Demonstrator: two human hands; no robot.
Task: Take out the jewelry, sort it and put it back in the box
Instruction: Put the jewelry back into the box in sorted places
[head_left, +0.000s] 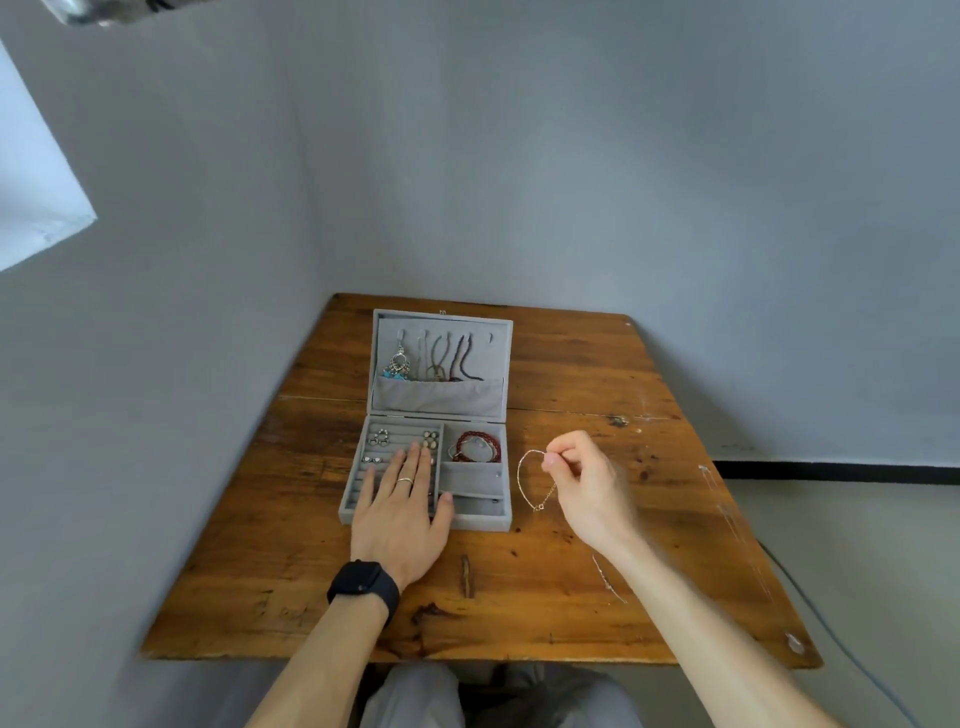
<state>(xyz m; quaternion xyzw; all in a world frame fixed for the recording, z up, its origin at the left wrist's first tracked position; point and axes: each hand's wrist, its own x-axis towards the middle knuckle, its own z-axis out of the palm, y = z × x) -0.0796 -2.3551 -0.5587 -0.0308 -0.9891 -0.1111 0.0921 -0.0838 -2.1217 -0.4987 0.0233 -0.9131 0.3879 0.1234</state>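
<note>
The right hand pinched a thin gold chain, hanging just beside the jewelry box's right edge. It seemed light, limp and easily tangled. The left hand lay flat on the box.

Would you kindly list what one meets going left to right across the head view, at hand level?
Left hand flat on the grey velvet jewelry box, red beaded bracelet, thin gold chain bracelet, right hand pinching it.

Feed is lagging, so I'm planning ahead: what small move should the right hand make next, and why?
Probably lower the chain onto the table beside the box and let go: the right hand pinches it dangling clear of the box, whose rings and red bracelet are still inside.
</note>
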